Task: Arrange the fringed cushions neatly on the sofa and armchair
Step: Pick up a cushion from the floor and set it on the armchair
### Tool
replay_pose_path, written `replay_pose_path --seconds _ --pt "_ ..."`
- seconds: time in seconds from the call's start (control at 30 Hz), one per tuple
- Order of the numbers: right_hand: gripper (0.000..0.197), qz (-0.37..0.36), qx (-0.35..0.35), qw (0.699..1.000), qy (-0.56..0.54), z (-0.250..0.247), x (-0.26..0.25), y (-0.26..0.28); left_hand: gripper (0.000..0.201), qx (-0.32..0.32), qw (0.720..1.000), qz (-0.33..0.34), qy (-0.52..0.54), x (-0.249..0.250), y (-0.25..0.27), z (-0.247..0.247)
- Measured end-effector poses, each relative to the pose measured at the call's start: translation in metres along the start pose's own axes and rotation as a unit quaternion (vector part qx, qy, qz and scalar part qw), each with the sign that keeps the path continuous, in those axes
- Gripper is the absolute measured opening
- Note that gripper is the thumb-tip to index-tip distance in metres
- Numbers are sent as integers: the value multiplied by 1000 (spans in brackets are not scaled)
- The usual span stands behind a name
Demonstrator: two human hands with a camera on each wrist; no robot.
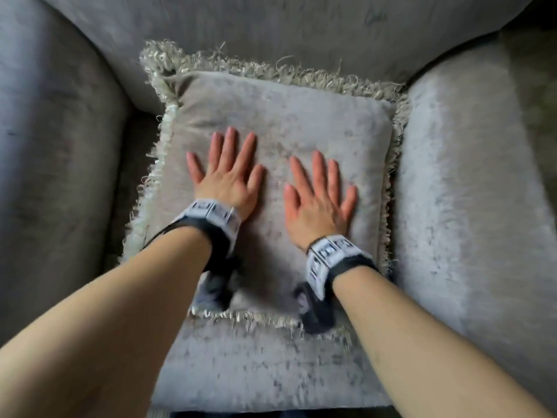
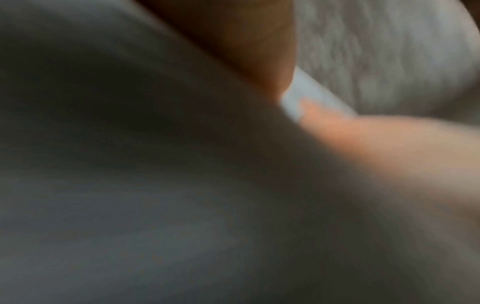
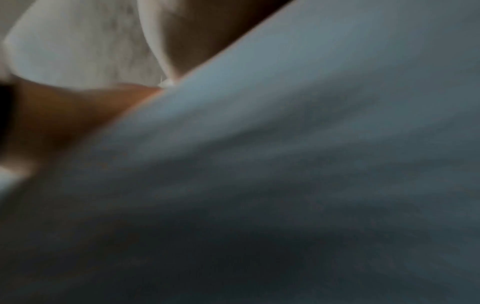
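Note:
A grey square cushion [image 1: 316,122] with a pale fringe all round lies flat on the seat of a grey armchair [image 1: 271,366], its far edge against the backrest. My left hand [image 1: 226,173] lies palm down on the cushion's left half, fingers straight and spread. My right hand [image 1: 319,197] lies palm down on the right half, fingers spread too. Neither hand grips the fabric. Both wrist views are blurred, filled with grey cushion cloth [image 2: 130,185] [image 3: 311,164] close to the lens.
The armchair's left armrest [image 1: 54,152] and right armrest [image 1: 470,188] flank the cushion closely. The backrest [image 1: 271,28] rises behind it. A strip of bare seat shows in front of the cushion.

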State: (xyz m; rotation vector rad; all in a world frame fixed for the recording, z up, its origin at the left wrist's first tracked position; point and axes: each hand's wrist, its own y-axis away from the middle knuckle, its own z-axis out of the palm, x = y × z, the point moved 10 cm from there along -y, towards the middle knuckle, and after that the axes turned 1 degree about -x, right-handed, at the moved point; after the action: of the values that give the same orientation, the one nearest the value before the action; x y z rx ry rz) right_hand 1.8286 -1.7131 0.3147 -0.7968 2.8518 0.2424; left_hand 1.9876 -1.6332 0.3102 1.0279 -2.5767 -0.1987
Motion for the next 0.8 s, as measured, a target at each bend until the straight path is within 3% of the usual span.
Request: replay_pose_path --seconds 0.03,0.1,0.13,0.17,0.2,0.3,0.37,0.43,0.47,0.53,0.6,0.63,0.73,0.8 --pt "55 63 -21 998 -5 3 36 -3 59 1 999 -33 -11 -26 0 -2" --pt "62 230 -58 969 -68 -3 109 -3 64 -12 986 -167 27 -83 4 -15" --pt "63 271 -64 957 -80 -13 126 -3 66 -13 973 -225 57 -101 5 -27" --pt "63 257 -44 962 -79 -29 127 -14 67 4 968 -237 78 -105 -3 -41" --pt "61 196 -7 978 -75 -49 109 -31 66 24 973 -209 91 -94 -16 -56" --pt "57 9 76 992 -98 -96 20 -74 62 79 986 -66 135 -18 -50 -97" --pt "56 -21 61 990 -125 -97 -20 -92 59 86 985 -24 147 27 -60 -108" --pt "56 -11 -9 992 -129 -68 -31 -97 58 51 988 -29 145 34 -64 -93" --pt "59 25 -53 992 -112 -48 -20 -94 60 17 990 -52 129 21 -63 -73" --pt "82 171 -99 974 -111 -19 27 -76 74 -22 985 -146 87 -31 -47 -35" --pt "115 337 -90 922 -167 -9 74 -54 97 -16 971 -229 71 -82 -27 -13" --pt "127 383 -91 900 -190 -6 86 -46 104 -20 966 -247 77 -94 -19 -4" --pt "144 419 -88 879 -212 0 98 -47 116 -8 958 -266 107 -97 -17 0" --pt "144 432 -76 871 -220 0 101 -50 126 -9 948 -293 128 -99 -20 0"
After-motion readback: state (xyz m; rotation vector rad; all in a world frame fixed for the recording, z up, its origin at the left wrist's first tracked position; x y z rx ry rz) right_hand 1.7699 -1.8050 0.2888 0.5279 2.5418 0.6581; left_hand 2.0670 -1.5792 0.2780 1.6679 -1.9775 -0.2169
